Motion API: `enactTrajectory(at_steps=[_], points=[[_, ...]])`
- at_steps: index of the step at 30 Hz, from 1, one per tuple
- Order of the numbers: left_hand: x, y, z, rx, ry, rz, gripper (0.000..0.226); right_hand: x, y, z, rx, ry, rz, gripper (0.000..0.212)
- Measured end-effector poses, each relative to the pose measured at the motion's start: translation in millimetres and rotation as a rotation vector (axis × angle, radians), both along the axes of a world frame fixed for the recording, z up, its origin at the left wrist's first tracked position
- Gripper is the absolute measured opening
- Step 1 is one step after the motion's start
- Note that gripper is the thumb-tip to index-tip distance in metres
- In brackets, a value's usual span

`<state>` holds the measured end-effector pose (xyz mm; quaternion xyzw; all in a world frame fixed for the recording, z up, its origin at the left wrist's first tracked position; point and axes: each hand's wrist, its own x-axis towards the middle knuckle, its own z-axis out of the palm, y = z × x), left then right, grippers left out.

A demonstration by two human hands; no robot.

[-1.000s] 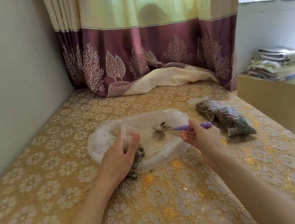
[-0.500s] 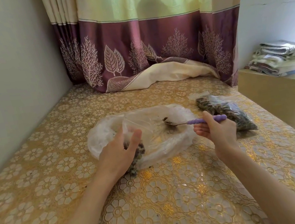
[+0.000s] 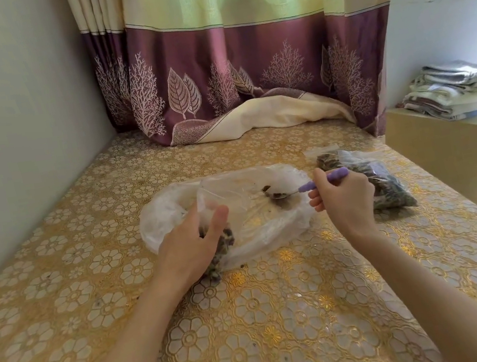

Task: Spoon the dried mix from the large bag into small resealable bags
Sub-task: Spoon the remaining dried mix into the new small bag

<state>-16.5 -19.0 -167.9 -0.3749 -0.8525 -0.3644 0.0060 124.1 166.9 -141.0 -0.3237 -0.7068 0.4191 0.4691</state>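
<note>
A large, nearly empty clear plastic bag (image 3: pixel 258 234) lies open on the gold flowered table cover. My left hand (image 3: pixel 191 248) grips a small resealable bag (image 3: pixel 221 247) partly filled with dark dried mix, holding it upright at the large bag's near edge. My right hand (image 3: pixel 344 198) holds a spoon with a purple handle (image 3: pixel 324 180). Its metal bowl (image 3: pixel 277 195) sits low inside the large bag, among a few remaining bits of mix. A filled small bag (image 3: pixel 386 184) lies flat just right of my right hand.
A purple and cream curtain (image 3: pixel 245 78) hangs at the back, its hem resting on the table. A grey wall runs along the left. Folded cloths (image 3: pixel 455 90) lie on a ledge at the right, past the table's right edge.
My right hand has drawn the spoon to the right, from the middle of the large bag toward its right side. My left hand keeps its hold on the small bag.
</note>
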Motion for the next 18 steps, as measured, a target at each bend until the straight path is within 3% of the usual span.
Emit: enactTrajectory(at_steps=[4, 9, 18], points=[[2.9, -0.4, 3.8, -0.021, 0.026, 0.003, 0.114, -5.1, -4.5, -0.6, 0.131, -0.099, -0.047, 0.035], [5.4, -3.2, 7.3, -0.015, 0.004, -0.019, 0.107, -7.0, -7.1, -6.9, 0.056, -0.113, 0.022, 0.025], [4.5, -2.9, 5.9, -0.007, 0.012, -0.022, 0.106, -7.4, 0.3, -1.2, -0.501, 0.125, 0.265, 0.023]])
